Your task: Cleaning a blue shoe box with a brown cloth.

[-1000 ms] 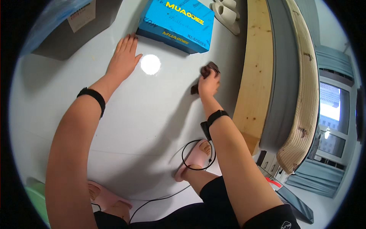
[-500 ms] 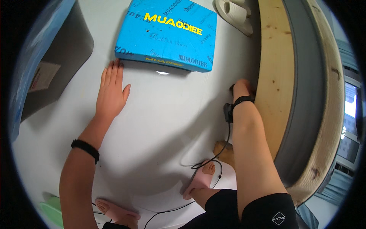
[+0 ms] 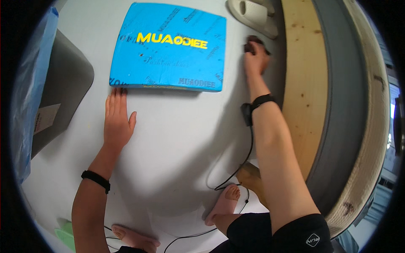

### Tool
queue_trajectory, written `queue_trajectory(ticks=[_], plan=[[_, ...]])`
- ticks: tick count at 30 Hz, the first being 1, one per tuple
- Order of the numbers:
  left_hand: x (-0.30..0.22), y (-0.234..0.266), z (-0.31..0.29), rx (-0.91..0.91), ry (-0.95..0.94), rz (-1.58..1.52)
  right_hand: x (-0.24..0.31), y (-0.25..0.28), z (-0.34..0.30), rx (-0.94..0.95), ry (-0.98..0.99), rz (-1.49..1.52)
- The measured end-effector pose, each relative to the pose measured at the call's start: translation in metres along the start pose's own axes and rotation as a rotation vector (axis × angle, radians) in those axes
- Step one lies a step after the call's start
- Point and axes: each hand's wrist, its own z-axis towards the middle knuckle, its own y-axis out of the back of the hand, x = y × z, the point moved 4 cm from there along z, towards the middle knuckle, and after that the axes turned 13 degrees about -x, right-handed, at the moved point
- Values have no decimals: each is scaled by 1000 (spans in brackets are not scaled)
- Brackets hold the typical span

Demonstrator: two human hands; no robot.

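A blue shoebox [image 3: 168, 59] with yellow and black lettering lies with its lid closed on the white floor ahead of me. My left hand [image 3: 118, 122] is flat with its fingers stretched out. Its fingertips meet the box's near left edge. To the right of the box, my right hand [image 3: 256, 61] has its fingers closed on a dark brown object [image 3: 258, 41], low by the bed. The hand partly covers the object, and its kind cannot be made out.
Pale slippers [image 3: 251, 14] sit beyond my right hand. The wooden bed frame [image 3: 304, 97] runs along the right. At left stands a grey bin [image 3: 65, 80] with a blue liner. A black cable [image 3: 249, 152] trails from my right wrist past a wooden leg [image 3: 252, 179].
My right hand has come out from beside the bed frame and reached forward with the dark brown object. The box and my left hand appear lower in the view, which has also shifted.
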Motion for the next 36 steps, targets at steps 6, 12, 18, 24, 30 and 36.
queue_trajectory(ticks=[6,12,18,24,30,36], plan=[[3,4,-3,-9,19,-1,59,22,-77,38,142,143],[1,-1,-3,13,7,-1,-44,42,-38,-60,-678,-328],[-2,-1,1,10,4,-30,-2,-15,25,107,-114,-167],[-3,6,2,-18,-28,-36,69,-59,16,468,294,360],[6,-3,2,-68,-33,7,44,-21,-33,386,254,310],[10,2,11,-188,-40,34,43,62,-112,376,195,401]])
